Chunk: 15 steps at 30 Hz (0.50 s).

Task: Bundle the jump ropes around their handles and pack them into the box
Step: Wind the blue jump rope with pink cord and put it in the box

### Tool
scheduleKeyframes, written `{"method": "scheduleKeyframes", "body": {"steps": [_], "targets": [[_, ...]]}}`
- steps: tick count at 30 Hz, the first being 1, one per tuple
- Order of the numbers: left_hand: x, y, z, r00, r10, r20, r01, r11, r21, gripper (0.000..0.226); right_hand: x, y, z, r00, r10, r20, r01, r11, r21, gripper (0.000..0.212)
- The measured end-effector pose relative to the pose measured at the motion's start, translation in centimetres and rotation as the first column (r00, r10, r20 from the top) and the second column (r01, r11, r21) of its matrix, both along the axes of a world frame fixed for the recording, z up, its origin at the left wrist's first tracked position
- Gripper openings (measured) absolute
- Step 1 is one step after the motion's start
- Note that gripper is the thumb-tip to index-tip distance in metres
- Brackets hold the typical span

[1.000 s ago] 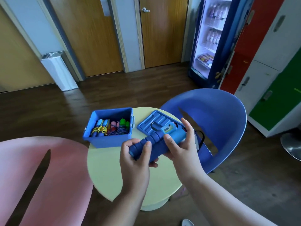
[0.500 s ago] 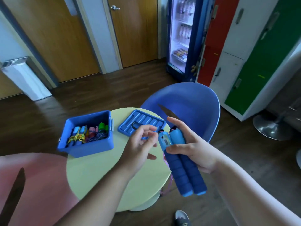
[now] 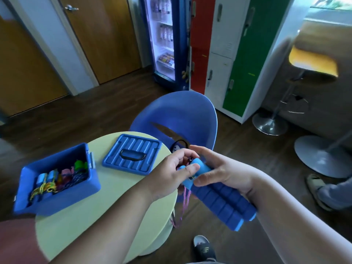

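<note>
Two blue ribbed foam jump-rope handles (image 3: 221, 201) side by side, gripped in curled right hand (image 3: 226, 172), just off round pale-yellow table (image 3: 95, 216) edge. Left hand (image 3: 169, 174) pinching their cap ends. Thin pink cord (image 3: 185, 197) dangling below. Open blue plastic box (image 3: 66, 199) on table, well apart.

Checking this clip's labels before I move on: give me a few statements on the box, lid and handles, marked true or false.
The lid sits closed on the box. False: it lies on the table beside the open box.
The right hand holds two blue handles side by side. True.
The box is empty. False: bundled ropes lie in it.
A pink cord hangs below the handles. True.
</note>
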<state>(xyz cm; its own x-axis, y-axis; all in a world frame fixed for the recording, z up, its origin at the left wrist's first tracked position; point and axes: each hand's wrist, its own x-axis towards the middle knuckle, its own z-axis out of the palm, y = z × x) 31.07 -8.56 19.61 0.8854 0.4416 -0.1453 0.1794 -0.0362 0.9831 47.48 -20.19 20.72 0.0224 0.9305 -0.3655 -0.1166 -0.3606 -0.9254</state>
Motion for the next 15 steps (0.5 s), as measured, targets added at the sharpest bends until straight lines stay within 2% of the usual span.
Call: {"method": "scheduleKeyframes", "body": {"steps": [2, 4, 8, 11, 13, 15], "targets": [[0.7, -0.2, -0.2, 1.0, 0.015, -0.007, -0.015, 0.999, -0.031, 0.019, 0.7, -0.7, -0.1, 0.998, -0.029, -0.057, 0.029, 0.999, 0.012, 0.083], [1.1, -0.3, -0.5, 0.997, 0.072, 0.007, -0.071, 0.996, -0.056, 0.018, 1.6, -1.3, -0.1, 0.988, -0.137, -0.075, 0.138, 0.99, 0.007, 0.065], [2.2, 0.3, -1.6, 0.933, 0.36, 0.027, -0.358, 0.931, -0.073, 0.02, 4.0, -3.1, -0.6, 0.946, -0.322, -0.046, 0.324, 0.946, 0.033, 0.061], [3.0, 0.1, -1.7, 0.85, 0.521, 0.071, -0.52, 0.853, -0.042, 0.01, 3.9, -3.9, -1.0, 0.856, -0.491, -0.159, 0.504, 0.862, 0.054, 0.032], [3.5, -0.5, -1.5, 0.807, 0.581, 0.105, -0.584, 0.812, 0.0, 0.012, 2.6, -4.0, -1.2, 0.788, -0.569, -0.236, 0.595, 0.802, 0.054, 0.033], [3.9, -1.0, -1.6, 0.772, 0.62, 0.144, -0.629, 0.777, 0.023, 0.016, 1.2, -3.7, -1.4, 0.749, -0.615, -0.248, 0.643, 0.764, 0.046, 0.039]]}}
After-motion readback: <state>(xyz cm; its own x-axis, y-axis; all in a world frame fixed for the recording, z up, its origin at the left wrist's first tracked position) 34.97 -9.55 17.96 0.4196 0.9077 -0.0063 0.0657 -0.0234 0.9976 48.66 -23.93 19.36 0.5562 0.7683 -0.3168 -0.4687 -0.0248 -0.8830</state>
